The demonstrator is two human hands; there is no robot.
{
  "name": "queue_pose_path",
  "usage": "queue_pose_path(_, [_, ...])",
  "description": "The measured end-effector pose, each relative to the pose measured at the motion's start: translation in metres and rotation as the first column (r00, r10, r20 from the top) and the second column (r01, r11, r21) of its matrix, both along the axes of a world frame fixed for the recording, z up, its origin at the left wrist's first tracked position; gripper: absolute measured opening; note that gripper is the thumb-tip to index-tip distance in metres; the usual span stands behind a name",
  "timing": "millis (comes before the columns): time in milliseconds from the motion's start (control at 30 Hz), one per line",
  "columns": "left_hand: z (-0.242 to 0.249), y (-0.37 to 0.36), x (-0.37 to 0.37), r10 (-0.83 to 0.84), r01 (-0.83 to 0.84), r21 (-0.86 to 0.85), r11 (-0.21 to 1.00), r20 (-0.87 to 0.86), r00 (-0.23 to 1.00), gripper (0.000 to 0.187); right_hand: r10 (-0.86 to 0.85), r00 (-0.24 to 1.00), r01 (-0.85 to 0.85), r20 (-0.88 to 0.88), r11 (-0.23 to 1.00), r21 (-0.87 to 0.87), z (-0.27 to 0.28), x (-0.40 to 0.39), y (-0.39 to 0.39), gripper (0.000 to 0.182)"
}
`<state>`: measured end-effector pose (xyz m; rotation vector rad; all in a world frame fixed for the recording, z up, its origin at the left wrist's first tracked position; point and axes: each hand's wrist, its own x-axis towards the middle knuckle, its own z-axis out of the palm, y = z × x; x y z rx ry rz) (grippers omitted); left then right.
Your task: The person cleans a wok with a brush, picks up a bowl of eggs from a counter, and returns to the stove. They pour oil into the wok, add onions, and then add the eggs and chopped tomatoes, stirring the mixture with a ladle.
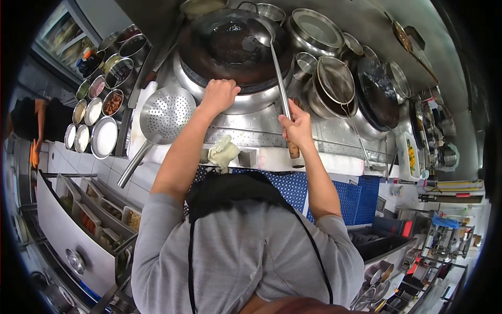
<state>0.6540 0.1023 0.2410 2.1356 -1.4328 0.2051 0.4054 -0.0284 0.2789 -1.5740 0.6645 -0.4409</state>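
A large dark wok point(209, 49) sits on the steel burner in front of me, its inside shiny and wet. At its near rim, my left hand point(219, 96) is closed on the edge; the exact grip under the fingers is hidden. My right hand point(297, 125) is wrapped round the handle of a long metal ladle point(278, 70). The ladle's bowl rests inside the wok at the far right, and its wooden handle end shows below my hand. Left of my left forearm lies a perforated strainer point(167, 116). A crumpled pale cloth point(224, 152) is on the counter edge between my arms.
Seasoning containers point(104, 137) and pots stand at the left. A fine sieve point(336, 79) lies over a pot on the right, near a second wok point(379, 91). An open drawer point(78, 225) with food tubs is at lower left. Another person point(39, 120) stands at far left.
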Motion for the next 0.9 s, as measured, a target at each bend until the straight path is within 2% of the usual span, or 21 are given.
queue_pose_path(33, [0.001, 0.0, -0.001, 0.002, -0.002, 0.03, 1.0, -0.016, 1.0, 0.029, 0.003, 1.0, -0.004, 0.014, 1.0, 0.019, -0.001, -0.006, 0.002, 0.058])
queue_pose_path(100, [0.007, -0.003, -0.001, 0.013, -0.009, 0.084, 0.996, -0.043, 0.999, 0.029, -0.048, 0.999, 0.047, -0.014, 0.997, -0.06, -0.006, -0.015, 0.007, 0.059])
queue_pose_path(133, [0.009, -0.004, 0.0, 0.012, -0.008, 0.077, 0.997, -0.045, 0.999, 0.029, -0.073, 0.997, 0.07, -0.025, 0.992, -0.1, -0.009, -0.019, 0.008, 0.06])
queue_pose_path(267, [0.006, -0.004, -0.002, 0.001, 0.0, 0.019, 1.0, -0.046, 0.999, 0.029, -0.064, 0.995, 0.066, 0.082, 0.998, -0.022, -0.016, -0.042, 0.008, 0.06])
queue_pose_path(367, [0.003, -0.002, -0.004, 0.007, -0.007, -0.023, 1.0, -0.008, 1.0, 0.029, -0.124, 0.984, 0.133, 0.127, 0.989, -0.063, -0.024, -0.061, 0.014, 0.06])
queue_pose_path(467, [0.001, -0.001, -0.007, 0.021, -0.019, -0.059, 0.998, 0.028, 0.999, 0.029, -0.186, 0.982, 0.188, 0.027, 0.96, -0.207, -0.049, -0.093, 0.013, 0.061])
queue_pose_path(500, [0.0, -0.002, -0.008, 0.026, -0.023, -0.073, 0.997, 0.039, 0.999, 0.029, -0.2, 0.979, 0.201, 0.029, 0.945, -0.26, -0.073, -0.108, 0.007, 0.06])
queue_pose_path(633, [-0.007, -0.007, -0.011, 0.026, -0.016, -0.111, 0.994, 0.089, 0.996, 0.029, -0.235, 0.969, 0.191, -0.078, 0.909, -0.37, -0.104, -0.162, 0.011, 0.06])
queue_pose_path(733, [-0.002, -0.004, -0.01, 0.054, -0.051, -0.038, 0.998, 0.086, 0.995, 0.029, -0.254, 0.963, 0.221, -0.087, 0.935, -0.278, -0.117, -0.179, 0.02, 0.061])
queue_pose_path(800, [-0.002, -0.006, -0.008, 0.071, -0.071, -0.004, 0.997, 0.07, 0.995, 0.028, -0.241, 0.945, 0.166, -0.219, 0.936, -0.31, -0.121, -0.194, 0.019, 0.059])
queue_pose_path(867, [-0.001, -0.007, -0.011, 0.097, -0.097, 0.006, 0.995, 0.058, 0.994, 0.028, -0.275, 0.933, 0.114, -0.233, 0.838, -0.533, -0.132, -0.2, 0.019, 0.059])
queue_pose_path(900, [0.0, -0.006, -0.013, 0.11, -0.109, -0.017, 0.994, 0.075, 0.991, 0.027, -0.273, 0.934, 0.094, -0.232, 0.811, -0.577, -0.131, -0.201, 0.021, 0.058])
